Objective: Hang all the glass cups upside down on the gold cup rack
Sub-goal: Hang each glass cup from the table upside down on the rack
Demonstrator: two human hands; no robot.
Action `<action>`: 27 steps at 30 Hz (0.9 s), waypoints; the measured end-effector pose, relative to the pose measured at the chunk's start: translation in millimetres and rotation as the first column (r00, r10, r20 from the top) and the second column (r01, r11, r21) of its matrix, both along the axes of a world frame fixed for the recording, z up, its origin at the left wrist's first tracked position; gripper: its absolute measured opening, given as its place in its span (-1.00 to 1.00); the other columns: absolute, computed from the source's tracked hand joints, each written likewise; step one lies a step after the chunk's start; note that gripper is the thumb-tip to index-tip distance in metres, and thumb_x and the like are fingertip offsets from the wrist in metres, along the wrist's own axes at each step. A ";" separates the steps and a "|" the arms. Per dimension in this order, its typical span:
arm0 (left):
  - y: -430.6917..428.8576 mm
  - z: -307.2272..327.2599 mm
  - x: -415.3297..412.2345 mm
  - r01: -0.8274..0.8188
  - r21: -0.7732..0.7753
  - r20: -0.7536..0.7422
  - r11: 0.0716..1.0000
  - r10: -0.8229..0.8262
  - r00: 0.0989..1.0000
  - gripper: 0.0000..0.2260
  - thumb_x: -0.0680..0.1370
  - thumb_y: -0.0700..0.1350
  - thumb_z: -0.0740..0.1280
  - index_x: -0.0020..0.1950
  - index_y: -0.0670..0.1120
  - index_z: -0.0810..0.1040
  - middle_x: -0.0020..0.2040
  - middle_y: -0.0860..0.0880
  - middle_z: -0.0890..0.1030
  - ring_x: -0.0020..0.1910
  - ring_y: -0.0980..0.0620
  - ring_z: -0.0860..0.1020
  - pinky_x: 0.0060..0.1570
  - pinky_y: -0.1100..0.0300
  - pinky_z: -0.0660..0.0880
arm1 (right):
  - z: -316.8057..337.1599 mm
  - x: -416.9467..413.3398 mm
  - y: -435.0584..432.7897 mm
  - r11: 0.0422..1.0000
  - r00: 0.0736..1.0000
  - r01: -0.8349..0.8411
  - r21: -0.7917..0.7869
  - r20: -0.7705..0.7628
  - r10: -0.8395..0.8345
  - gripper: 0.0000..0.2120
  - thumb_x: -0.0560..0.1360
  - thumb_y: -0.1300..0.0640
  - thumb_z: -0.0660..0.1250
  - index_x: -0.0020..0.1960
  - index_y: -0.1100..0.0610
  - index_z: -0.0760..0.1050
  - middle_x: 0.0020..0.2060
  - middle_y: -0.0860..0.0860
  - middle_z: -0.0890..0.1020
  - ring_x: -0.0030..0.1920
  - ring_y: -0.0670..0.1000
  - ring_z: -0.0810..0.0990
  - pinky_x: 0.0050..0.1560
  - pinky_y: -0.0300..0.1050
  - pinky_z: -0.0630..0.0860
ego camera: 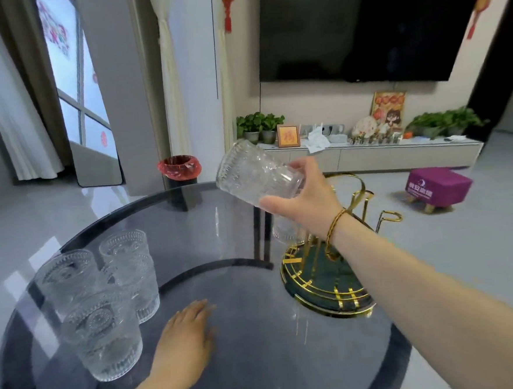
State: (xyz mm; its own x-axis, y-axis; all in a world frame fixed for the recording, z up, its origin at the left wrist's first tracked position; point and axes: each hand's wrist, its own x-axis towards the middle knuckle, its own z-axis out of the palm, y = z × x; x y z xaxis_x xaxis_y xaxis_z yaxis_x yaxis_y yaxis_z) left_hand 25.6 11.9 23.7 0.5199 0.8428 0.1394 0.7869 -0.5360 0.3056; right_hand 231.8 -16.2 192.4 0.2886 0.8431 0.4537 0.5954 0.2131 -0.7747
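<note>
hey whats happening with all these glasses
A person is loading glass cups onto a gold cup rack on a round glass table. The right hand holds one cup tilted on its side above the rack. The left hand rests flat on the table beside several upright cups still waiting.

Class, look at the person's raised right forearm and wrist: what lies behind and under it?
Behind the right hand and forearm stands the gold cup rack. One hung glass cup shows below the wrist. The rack's central stem and any cups beyond are covered.

Clear embossed glass cups point(104, 299), gold rack point(325, 283), smoky grey table point(261, 361)
</note>
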 end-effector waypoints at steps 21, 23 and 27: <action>17.2 -4.2 126.5 0.439 -0.078 -0.233 0.895 -0.444 0.865 -0.53 0.59 0.06 0.05 0.46 0.01 0.01 0.52 0.03 0.02 0.49 0.06 -0.06 0.46 0.08 -0.16 | 65.6 137.9 -7.1 0.896 0.867 0.444 -0.013 0.261 -0.425 -0.27 0.22 -0.01 0.48 0.26 0.13 0.21 0.26 0.11 0.36 0.04 -0.04 0.30 0.01 -0.18 0.29; 20.6 -5.3 129.0 0.446 -0.059 -0.249 0.893 -0.445 0.860 -0.54 0.59 0.07 0.03 0.45 0.00 0.03 0.52 0.03 0.04 0.49 0.08 -0.06 0.46 0.09 -0.19 | 62.6 142.7 4.7 0.897 0.870 0.439 -0.058 0.278 -0.408 -0.27 0.22 -0.02 0.48 0.26 0.11 0.21 0.24 0.11 0.39 0.02 -0.03 0.32 -0.03 -0.17 0.32; 24.4 -8.2 130.4 0.445 -0.035 -0.217 0.895 -0.441 0.871 -0.56 0.59 0.08 0.01 0.44 0.01 0.06 0.52 0.05 0.08 0.48 0.12 -0.03 0.46 0.14 -0.19 | 52.8 148.6 24.5 0.892 0.865 0.433 -0.131 0.340 -0.370 -0.25 0.21 -0.02 0.48 0.28 0.10 0.20 0.27 0.11 0.39 0.09 0.03 0.37 -0.04 -0.15 0.31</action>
State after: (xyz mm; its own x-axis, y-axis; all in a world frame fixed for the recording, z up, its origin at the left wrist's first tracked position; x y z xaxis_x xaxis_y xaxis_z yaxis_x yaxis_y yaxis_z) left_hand 156.0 36.3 15.4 0.8569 0.5155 -0.0065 0.5107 -0.8472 0.1465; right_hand 380.3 8.3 245.2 0.4988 0.7635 0.4103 0.8045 -0.2316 -0.5470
